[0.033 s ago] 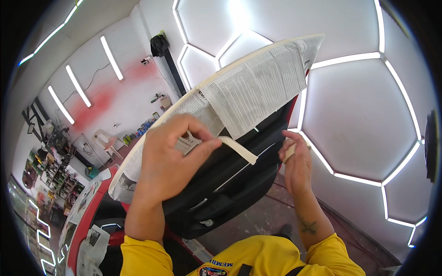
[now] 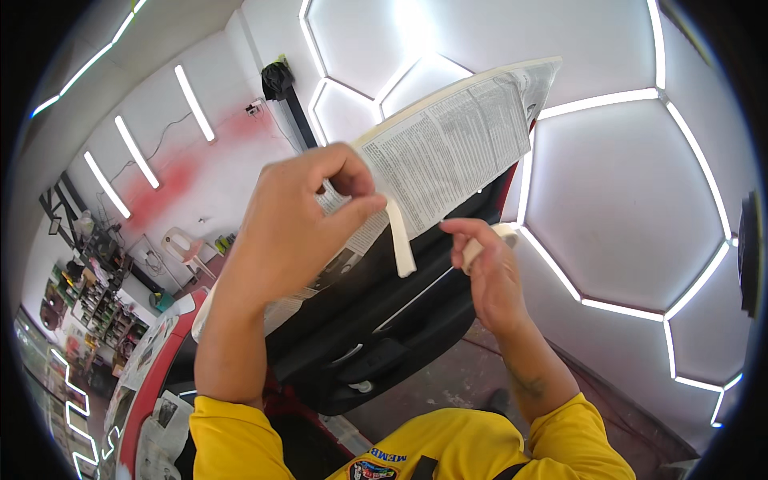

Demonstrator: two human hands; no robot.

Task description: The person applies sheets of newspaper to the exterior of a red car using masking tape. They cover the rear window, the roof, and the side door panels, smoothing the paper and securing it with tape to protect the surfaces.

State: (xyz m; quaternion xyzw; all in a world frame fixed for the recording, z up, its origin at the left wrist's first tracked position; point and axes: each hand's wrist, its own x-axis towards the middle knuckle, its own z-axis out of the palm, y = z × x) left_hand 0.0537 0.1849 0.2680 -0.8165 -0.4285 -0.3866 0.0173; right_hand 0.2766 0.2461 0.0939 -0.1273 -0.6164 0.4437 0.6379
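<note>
My left hand [image 2: 308, 212] pinches a short strip of masking tape [image 2: 402, 244] between thumb and forefinger. The strip hangs down from the fingertips, its lower end loose. To the right, my right hand [image 2: 492, 276] is curled around a cream masking tape roll [image 2: 474, 250], with the forefinger pointing toward the strip. Behind both hands is an open car door [image 2: 416, 312] with a black inner panel. Newspaper sheets [image 2: 448, 148] cover its upper window part, edged along the top with pale tape. My left hand hides part of the paper.
The red car body [image 2: 152, 392], partly papered, stands at the lower left. A pink chair [image 2: 186, 248] and shelves of cans and bottles [image 2: 92, 320] are farther left. Hexagonal lights line the white wall [image 2: 608, 208] at right. The floor [image 2: 448, 376] lies below the door.
My left hand has risen, and the tape strip now hangs more steeply. My right hand with the roll has moved left and up, closer to the strip.
</note>
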